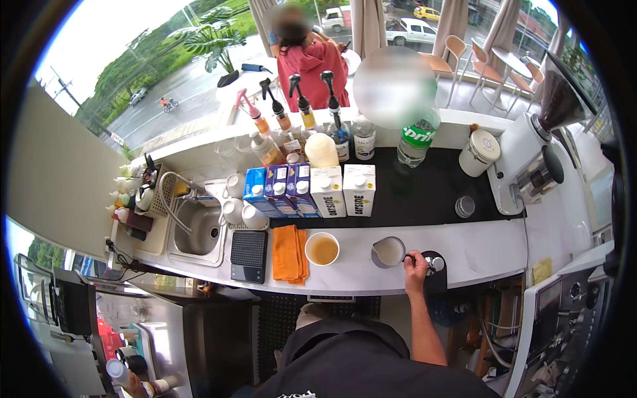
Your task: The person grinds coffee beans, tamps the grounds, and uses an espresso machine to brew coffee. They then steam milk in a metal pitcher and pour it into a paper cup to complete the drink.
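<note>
My right hand [416, 270] grips the handle of a small grey milk pitcher [388, 251] that contains white milk. Whether the pitcher rests on the white counter or hovers just above it, I cannot tell. To its left stands a white paper cup [322, 249], with light brown, bubbly coffee inside. Just right of my hand, a metal coffee tamper [436, 264] sits on a black tamping mat [436, 284] that hangs over the counter edge. An orange cloth [289, 254] lies folded beside the cup, next to a black digital scale [248, 256]. My left hand is out of view.
Behind the cup stand several milk cartons [326, 192], syrup pump bottles [307, 119] and a Sprite bottle [417, 139]. A sink [196, 226] and white mugs [254, 217] are left; a coffee grinder [517, 164] and espresso machine [562, 313] are right. A person [312, 74] sits beyond the counter.
</note>
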The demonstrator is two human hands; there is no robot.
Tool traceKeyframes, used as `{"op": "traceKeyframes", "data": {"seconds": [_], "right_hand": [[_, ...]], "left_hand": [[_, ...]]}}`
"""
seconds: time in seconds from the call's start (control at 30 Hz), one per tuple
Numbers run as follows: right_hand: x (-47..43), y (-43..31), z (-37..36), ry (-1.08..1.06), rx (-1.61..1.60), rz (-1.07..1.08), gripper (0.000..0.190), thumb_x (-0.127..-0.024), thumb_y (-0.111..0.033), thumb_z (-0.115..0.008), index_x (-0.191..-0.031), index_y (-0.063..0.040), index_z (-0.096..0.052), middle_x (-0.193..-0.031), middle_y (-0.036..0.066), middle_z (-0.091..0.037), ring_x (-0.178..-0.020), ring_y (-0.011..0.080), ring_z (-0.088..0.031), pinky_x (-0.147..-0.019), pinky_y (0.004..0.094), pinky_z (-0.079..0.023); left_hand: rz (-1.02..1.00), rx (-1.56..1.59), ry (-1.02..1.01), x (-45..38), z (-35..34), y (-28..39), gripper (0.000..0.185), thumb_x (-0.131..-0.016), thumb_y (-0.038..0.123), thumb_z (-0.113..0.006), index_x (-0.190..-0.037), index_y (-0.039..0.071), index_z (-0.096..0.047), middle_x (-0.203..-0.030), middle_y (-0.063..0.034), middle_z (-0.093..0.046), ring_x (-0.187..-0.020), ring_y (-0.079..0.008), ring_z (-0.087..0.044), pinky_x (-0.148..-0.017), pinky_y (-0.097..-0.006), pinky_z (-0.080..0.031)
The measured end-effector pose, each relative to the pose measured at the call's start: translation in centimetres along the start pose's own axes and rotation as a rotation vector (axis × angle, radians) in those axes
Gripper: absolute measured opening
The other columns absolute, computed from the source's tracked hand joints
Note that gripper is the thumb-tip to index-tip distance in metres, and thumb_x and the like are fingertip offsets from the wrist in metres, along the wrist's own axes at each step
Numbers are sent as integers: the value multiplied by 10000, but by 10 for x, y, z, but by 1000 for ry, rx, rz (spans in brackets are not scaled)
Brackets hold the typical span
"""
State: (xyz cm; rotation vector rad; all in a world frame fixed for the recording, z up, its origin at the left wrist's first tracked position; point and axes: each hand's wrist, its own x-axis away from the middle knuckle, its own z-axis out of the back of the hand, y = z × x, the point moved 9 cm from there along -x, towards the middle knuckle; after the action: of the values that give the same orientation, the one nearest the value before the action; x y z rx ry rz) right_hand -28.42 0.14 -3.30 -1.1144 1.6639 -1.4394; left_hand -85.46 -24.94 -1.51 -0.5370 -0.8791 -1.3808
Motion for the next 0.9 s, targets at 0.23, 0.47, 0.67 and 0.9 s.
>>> {"op": "traceKeyframes", "data": {"seconds": [0.23,0.47,0.67,0.9], "right_hand": [[-4,-5,3,7,72,99,94,-916,-78,-661,-906,-16,-591,-719,-78,-468,-637,23,-396,-554,199,-306],[-12,-46,-23,-94,88,166,105,-892,-20,-660,-846,-13,-565,-685,-66,-455,-624,31,-387,-545,209,-311],[1,-68,-31,-126,62,165,115,-881,32,-622,-813,-16,-543,-690,-56,-443,-611,28,-371,-536,209,-299],[6,-68,-34,-173,114,192,111,-876,40,-610,-812,-17,-540,-661,-60,-416,-605,25,-364,-531,210,-292]], "left_hand": [[-114,-88,-125,39,21,19,279,-884,147,-628,-1150,77,-675,-1084,-146,-684,-998,-294,-665,-894,-356,-527],[-373,1076,234,-53,168,151,573,-890,137,-694,-1371,26,-403,-1214,-108,-564,-1041,-192,-599,-872,-309,-499],[-573,706,493,-125,211,223,764,-858,206,-745,-1438,24,-282,-1347,-184,-466,-1230,-303,-499,-1017,-430,-423],[-648,45,957,-172,217,216,481,-920,133,-593,-1364,1,-461,-1456,-259,-399,-1367,-419,-376,-1124,-489,-326]]}}
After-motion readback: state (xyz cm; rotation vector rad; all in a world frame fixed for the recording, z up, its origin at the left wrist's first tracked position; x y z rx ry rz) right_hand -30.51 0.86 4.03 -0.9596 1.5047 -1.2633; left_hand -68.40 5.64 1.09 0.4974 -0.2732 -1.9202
